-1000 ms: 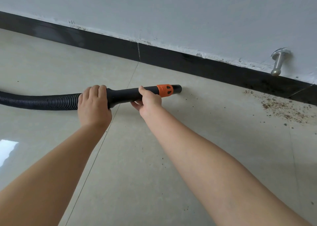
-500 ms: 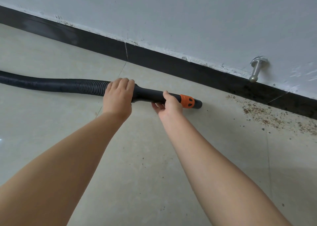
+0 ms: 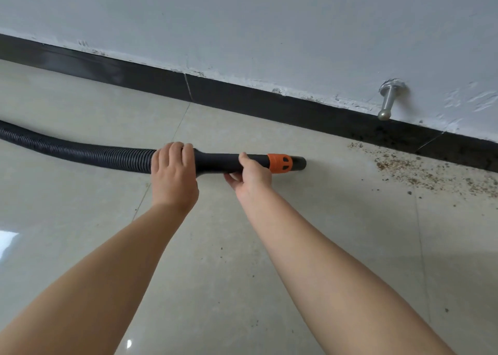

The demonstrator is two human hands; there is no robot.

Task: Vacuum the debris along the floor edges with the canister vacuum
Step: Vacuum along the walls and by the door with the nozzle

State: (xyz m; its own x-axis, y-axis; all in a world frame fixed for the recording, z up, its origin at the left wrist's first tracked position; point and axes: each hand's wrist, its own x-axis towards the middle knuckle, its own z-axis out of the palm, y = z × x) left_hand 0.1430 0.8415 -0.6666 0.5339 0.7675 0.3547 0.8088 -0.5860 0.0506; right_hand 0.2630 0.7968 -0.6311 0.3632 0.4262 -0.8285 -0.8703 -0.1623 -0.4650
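Observation:
A black ribbed vacuum hose (image 3: 80,151) runs in from the left and ends in a smooth black nozzle (image 3: 218,162) with an orange collar (image 3: 280,162). My left hand (image 3: 173,172) grips the hose where the ribbing meets the nozzle. My right hand (image 3: 252,175) holds the nozzle just behind the orange collar, thumb on top. The open nozzle tip lies low over the tiled floor and points right, toward brown debris (image 3: 415,171) scattered along the black baseboard (image 3: 296,112). The canister is out of view.
A metal door stop (image 3: 388,101) sticks out of the grey wall above the debris. A few dark specks (image 3: 221,249) dot the beige tiles near my arms. The baseboard slants down from left to right.
The nozzle and both hands have moved right along the floor, closer to the debris patch. Both hands keep their grip.

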